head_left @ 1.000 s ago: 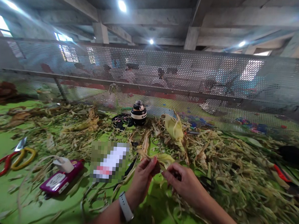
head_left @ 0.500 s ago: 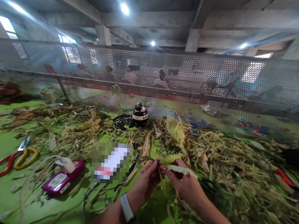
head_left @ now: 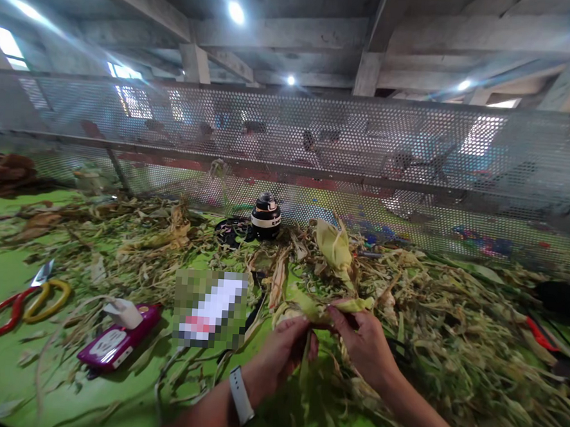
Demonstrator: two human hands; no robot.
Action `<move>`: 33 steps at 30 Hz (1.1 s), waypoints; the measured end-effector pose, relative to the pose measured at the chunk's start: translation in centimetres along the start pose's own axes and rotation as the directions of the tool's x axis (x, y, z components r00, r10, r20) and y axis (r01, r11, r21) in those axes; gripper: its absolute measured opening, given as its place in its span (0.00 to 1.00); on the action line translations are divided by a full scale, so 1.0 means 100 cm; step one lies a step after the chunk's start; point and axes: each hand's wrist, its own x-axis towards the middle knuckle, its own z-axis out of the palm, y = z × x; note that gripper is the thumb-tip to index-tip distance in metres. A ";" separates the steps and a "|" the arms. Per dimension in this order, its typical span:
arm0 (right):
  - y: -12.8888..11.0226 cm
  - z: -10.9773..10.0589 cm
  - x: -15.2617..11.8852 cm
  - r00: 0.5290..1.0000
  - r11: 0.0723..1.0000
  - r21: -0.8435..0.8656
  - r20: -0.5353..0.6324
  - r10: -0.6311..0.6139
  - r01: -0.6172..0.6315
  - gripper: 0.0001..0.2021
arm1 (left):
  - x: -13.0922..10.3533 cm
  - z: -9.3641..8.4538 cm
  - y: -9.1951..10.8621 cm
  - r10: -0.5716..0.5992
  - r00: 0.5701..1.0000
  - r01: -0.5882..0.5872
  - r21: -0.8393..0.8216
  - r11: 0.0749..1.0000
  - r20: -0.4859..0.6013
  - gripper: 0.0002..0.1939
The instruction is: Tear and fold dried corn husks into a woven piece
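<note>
Both hands work on pale green leaf strips that look like corn husk [head_left: 308, 307], above the green table. My left hand [head_left: 282, 350], with a pale watch strap [head_left: 241, 394] at the wrist, is closed on the strips; some fingertips are hidden. My right hand [head_left: 367, 347] pinches the strips between thumb and fingers, a little to the right. One thin strip hangs below the hands. Just beyond them stands a larger yellow-green husk bundle [head_left: 335, 249].
Dried leaf scraps [head_left: 452, 327] cover much of the table [head_left: 4, 228]. Red-and-yellow scissors [head_left: 18, 307], a purple power strip [head_left: 117, 342] with a white plug and a blurred-out phone-like item [head_left: 214, 309] lie left. A black jar [head_left: 266, 217] stands before the perforated metal screen [head_left: 290, 127].
My hands have moved apart, my right hand shifting slightly right with its end of the strips. The strips now stretch between both hands. The view has shifted slightly.
</note>
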 end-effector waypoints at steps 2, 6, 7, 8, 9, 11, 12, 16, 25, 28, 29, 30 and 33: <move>0.001 -0.002 0.000 0.999 0.999 -0.002 -0.002 0.046 -0.046 0.15 | -0.002 0.001 0.002 0.006 1.000 -0.006 0.002 1.000 -0.013 0.14; 0.002 -0.003 0.000 0.992 0.993 0.008 -0.040 0.118 -0.118 0.16 | -0.007 0.003 0.008 -0.039 0.998 0.038 -0.033 0.999 -0.045 0.17; 0.002 -0.003 0.000 0.991 0.992 0.010 -0.045 0.129 -0.129 0.17 | -0.008 0.004 0.009 -0.054 0.998 0.053 -0.025 0.998 -0.031 0.17; 0.002 -0.003 -0.001 0.990 0.991 0.010 -0.049 0.132 -0.132 0.17 | -0.009 0.005 0.010 -0.059 0.998 0.058 -0.013 0.998 -0.025 0.18; 0.001 -0.003 -0.001 0.991 0.992 0.004 -0.047 0.126 -0.126 0.17 | -0.010 0.005 0.010 -0.059 0.998 0.059 0.001 0.998 -0.031 0.19; -0.001 -0.003 -0.002 0.995 0.996 -0.025 -0.036 0.089 -0.090 0.17 | -0.010 0.005 0.010 -0.043 0.998 0.045 0.040 0.998 -0.050 0.20; -0.002 -0.003 -0.002 0.997 0.997 -0.038 -0.030 0.067 -0.068 0.16 | -0.009 0.004 0.009 -0.024 0.998 0.027 0.061 0.998 -0.061 0.20; -0.005 -0.004 -0.001 1.000 1.000 -0.011 0.020 0.010 -0.010 0.14 | -0.006 0.002 0.007 0.053 0.998 -0.045 0.186 0.982 -0.039 0.20; -0.008 -0.009 0.001 0.997 0.999 -0.031 0.075 -0.019 0.021 0.12 | -0.009 0.008 0.015 0.256 0.956 -0.291 0.379 0.878 0.142 0.09; -0.008 -0.011 0.002 0.995 0.999 -0.035 0.092 -0.032 0.035 0.13 | -0.014 0.009 0.015 0.203 0.965 -0.257 0.452 0.854 0.166 0.06; -0.008 -0.011 0.002 0.995 0.999 -0.033 0.097 -0.029 0.033 0.13 | -0.016 0.009 0.015 0.179 0.968 -0.242 0.459 0.855 0.176 0.07; -0.007 -0.012 0.002 0.995 0.999 -0.030 0.100 -0.021 0.024 0.13 | -0.017 0.009 0.015 0.151 0.970 -0.223 0.461 0.859 0.189 0.08; -0.004 -0.010 0.001 0.994 0.999 0.012 0.109 0.031 -0.033 0.13 | -0.017 0.006 0.016 0.005 0.980 -0.084 0.387 0.918 0.199 0.16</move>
